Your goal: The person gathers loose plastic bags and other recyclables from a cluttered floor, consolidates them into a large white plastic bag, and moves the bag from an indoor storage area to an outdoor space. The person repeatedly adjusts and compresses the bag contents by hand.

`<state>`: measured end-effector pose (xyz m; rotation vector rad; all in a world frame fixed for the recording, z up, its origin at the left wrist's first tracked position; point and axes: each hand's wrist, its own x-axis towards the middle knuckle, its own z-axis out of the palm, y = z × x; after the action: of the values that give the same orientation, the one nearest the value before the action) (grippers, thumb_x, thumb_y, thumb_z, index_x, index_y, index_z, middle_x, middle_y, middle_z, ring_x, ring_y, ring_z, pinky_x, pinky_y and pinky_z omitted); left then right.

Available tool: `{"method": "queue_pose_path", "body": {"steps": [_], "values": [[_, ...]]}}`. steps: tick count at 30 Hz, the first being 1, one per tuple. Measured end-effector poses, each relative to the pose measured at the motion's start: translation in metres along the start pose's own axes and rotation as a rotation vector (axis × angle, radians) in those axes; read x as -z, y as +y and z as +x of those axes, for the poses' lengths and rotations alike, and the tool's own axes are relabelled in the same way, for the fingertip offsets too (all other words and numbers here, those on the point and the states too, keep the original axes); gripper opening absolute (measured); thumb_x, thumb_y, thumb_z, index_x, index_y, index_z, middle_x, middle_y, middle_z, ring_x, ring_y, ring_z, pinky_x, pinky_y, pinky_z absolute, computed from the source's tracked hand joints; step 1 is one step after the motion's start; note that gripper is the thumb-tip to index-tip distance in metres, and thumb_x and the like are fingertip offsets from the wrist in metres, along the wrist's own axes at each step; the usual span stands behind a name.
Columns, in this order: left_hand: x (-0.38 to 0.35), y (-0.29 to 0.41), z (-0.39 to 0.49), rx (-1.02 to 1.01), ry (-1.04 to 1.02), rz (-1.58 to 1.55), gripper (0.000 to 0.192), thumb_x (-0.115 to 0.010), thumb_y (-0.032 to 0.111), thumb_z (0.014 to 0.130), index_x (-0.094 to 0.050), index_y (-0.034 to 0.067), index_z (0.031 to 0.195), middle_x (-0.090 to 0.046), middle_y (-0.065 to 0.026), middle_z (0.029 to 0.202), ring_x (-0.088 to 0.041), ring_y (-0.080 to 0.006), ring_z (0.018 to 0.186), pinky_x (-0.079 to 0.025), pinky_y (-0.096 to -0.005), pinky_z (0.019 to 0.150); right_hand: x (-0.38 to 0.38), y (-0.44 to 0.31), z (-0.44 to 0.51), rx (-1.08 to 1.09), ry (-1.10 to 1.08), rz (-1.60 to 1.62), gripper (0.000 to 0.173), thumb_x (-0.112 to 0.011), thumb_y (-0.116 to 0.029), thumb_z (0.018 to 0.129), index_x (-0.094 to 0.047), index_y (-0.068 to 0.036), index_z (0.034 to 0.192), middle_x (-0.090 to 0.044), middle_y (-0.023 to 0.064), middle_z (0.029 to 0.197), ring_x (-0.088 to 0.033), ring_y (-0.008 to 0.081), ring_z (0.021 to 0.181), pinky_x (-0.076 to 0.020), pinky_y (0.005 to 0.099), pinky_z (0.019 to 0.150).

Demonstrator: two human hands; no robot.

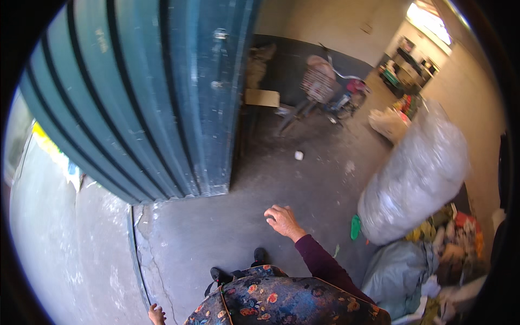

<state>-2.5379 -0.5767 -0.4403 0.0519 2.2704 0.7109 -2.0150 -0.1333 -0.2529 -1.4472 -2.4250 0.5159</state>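
Observation:
My right hand [283, 221] reaches out over the grey concrete floor with its fingers loosely curled and nothing in it. Low at the left, my left hand [157, 314] hangs near the metal floor track [137, 256], its fingers slightly bent and apart, also holding nothing. Ahead to the left stands a blue-green corrugated metal door [138, 97] with a bolt [219, 48] near its edge; neither hand touches it. A flowered apron [268, 296] covers my front, and my dark shoes [219, 274] show beyond its hem.
A large bundle in clear plastic [416, 178] leans at the right, beside a green slipper [355, 227], a grey sack [398, 272] and a heap of cloth [455, 239]. A bicycle with a basket [319, 85] stands by the far wall. A small white object [299, 155] lies on the floor.

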Motion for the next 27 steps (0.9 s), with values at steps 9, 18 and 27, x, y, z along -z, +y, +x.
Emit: {"method": "queue_pose_path", "body": {"steps": [9,18,27], "values": [[-0.16,0.12,0.082,-0.383,-0.375,0.236,0.038,-0.056,0.003,0.081,-0.056,0.009,0.118,-0.058,-0.0071,0.07,-0.057,-0.0165,0.05,-0.045,-0.0323,0.035,-0.012,0.098,-0.212,-0.492,0.07,0.166,0.015,-0.063,-0.014,0.079,-0.062,-0.011,0.094,-0.063,0.0089,0.094,-0.063,0.0296,0.085,-0.0486,0.0428,0.076],[-0.332,0.216,-0.009,-0.646,-0.519,0.47,0.044,-0.059,0.008,0.079,-0.058,0.008,0.123,-0.066,-0.0123,0.092,-0.064,-0.0178,0.063,-0.051,-0.0314,0.042,-0.045,0.182,-0.391,-0.829,-0.008,0.16,0.02,-0.065,-0.02,0.077,-0.065,-0.011,0.095,-0.066,0.0121,0.091,-0.063,0.0332,0.087,-0.0494,0.0441,0.074],[-0.39,0.288,-0.057,-0.625,-0.57,0.688,0.045,-0.06,0.01,0.078,-0.058,0.007,0.122,-0.064,-0.0108,0.091,-0.063,-0.019,0.066,-0.052,-0.0342,0.047,-0.049,0.194,-0.418,-1.023,0.044,0.309,0.024,-0.065,-0.022,0.078,-0.066,-0.01,0.099,-0.066,0.0128,0.086,-0.063,0.0327,0.086,-0.0499,0.0443,0.077]]}}
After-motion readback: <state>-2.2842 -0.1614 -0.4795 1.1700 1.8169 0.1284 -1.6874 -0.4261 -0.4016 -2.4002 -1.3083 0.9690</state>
